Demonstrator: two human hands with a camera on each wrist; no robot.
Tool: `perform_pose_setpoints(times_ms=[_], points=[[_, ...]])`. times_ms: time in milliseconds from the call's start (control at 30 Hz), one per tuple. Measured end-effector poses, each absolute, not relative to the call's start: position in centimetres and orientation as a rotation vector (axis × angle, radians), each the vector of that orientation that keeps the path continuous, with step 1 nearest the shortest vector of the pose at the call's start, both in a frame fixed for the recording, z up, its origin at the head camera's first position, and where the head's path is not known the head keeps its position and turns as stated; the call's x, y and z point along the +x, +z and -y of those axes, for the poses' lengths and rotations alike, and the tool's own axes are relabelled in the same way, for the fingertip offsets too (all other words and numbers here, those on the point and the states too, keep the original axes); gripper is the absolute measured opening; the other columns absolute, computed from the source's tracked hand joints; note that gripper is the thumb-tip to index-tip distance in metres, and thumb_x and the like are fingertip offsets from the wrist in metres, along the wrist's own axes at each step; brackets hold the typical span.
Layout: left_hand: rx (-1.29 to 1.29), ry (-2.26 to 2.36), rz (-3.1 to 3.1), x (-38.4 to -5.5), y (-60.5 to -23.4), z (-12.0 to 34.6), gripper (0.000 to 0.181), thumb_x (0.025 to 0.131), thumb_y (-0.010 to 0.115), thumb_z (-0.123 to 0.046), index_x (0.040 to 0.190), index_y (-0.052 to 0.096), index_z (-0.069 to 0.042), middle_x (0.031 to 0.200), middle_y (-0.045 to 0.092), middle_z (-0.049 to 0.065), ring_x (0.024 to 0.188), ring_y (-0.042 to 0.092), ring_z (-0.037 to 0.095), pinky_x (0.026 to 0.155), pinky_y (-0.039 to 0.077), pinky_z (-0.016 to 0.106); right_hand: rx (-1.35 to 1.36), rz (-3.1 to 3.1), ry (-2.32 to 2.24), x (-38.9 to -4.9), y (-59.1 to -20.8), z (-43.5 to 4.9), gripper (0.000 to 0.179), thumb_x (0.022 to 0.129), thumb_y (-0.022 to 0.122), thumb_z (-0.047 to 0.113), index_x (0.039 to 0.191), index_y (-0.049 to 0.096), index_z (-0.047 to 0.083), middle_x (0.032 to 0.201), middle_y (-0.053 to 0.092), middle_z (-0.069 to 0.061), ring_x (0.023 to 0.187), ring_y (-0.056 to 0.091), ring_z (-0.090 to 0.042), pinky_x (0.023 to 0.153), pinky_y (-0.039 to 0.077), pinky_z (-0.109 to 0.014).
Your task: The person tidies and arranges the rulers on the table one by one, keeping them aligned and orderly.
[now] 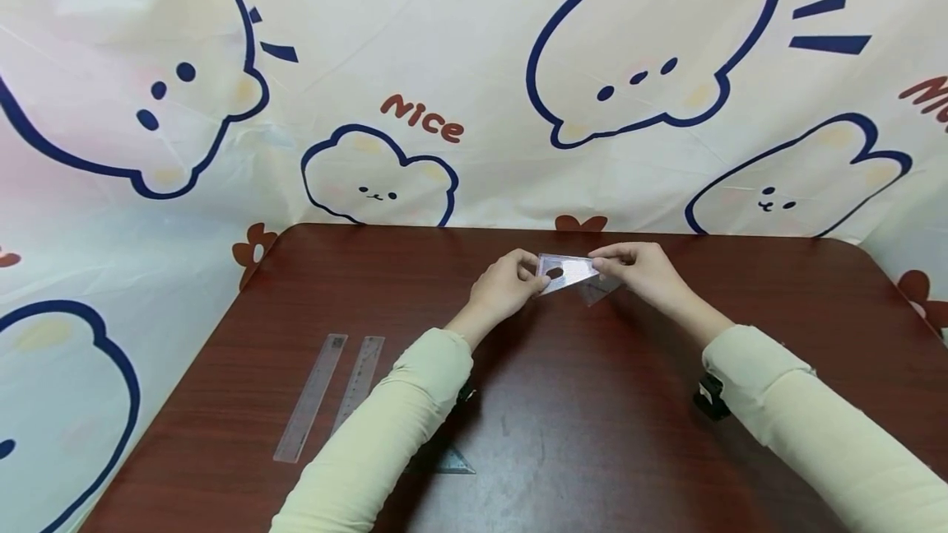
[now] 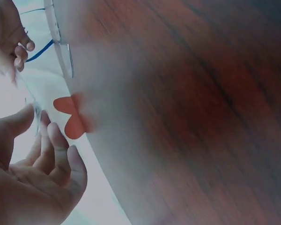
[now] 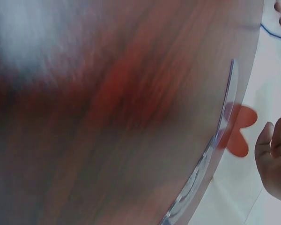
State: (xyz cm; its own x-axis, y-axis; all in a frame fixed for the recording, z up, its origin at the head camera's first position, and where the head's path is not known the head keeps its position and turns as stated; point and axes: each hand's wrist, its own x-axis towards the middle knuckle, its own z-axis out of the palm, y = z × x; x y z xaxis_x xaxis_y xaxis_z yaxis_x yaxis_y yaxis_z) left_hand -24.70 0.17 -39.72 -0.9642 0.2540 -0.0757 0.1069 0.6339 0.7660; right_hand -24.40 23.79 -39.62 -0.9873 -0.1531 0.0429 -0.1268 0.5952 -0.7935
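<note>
Above the far half of the table, both hands hold a clear plastic set square (image 1: 569,271) with an oval cut-out. My left hand (image 1: 504,285) pinches its left end between thumb and fingers. At the opposite end, the thumb and forefinger of my right hand (image 1: 643,271) grip it. A second clear plastic piece (image 1: 600,289) shows just below, partly covered by the set square. In the left wrist view the held plastic is nearly edge-on by the thumb of the left hand (image 2: 42,173). The right wrist view catches the right hand (image 3: 277,161) only at the border.
Two clear rulers (image 1: 311,397) lie side by side on the brown table (image 1: 592,418), left of the left forearm. Under that forearm, a bluish triangular corner (image 1: 453,461) sticks out. A patterned cloth (image 1: 489,39) hangs behind the table's far edge.
</note>
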Motion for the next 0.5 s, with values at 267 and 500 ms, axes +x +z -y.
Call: perform_pose_setpoints(times_ms=[267, 500], points=[[0.365, 1.278, -2.677, -24.1, -39.4, 0.5, 0.032, 0.094, 0.071, -0.030, 0.122, 0.062, -0.020, 0.085, 0.068, -0.003, 0.070, 0.062, 0.014, 0.065, 0.044, 0.032, -0.211, -2.775, -1.434, -22.8, -39.1, -22.8, 0.026, 0.095, 0.070, 0.023, 0.105, 0.073, -0.001, 0.079, 0.070, -0.009, 0.080, 0.066, -0.032, 0.066, 0.049, -0.029], [0.490, 1.262, -2.607, -23.2, -38.7, 1.8, 0.036, 0.092, 0.073, -0.030, 0.124, 0.063, -0.019, 0.086, 0.067, -0.002, 0.074, 0.063, 0.019, 0.065, 0.047, 0.033, -0.198, -2.739, -1.390, -20.8, -38.7, -22.6, 0.026, 0.095, 0.070, 0.027, 0.104, 0.073, 0.003, 0.074, 0.069, -0.008, 0.081, 0.066, -0.033, 0.064, 0.042, -0.027]])
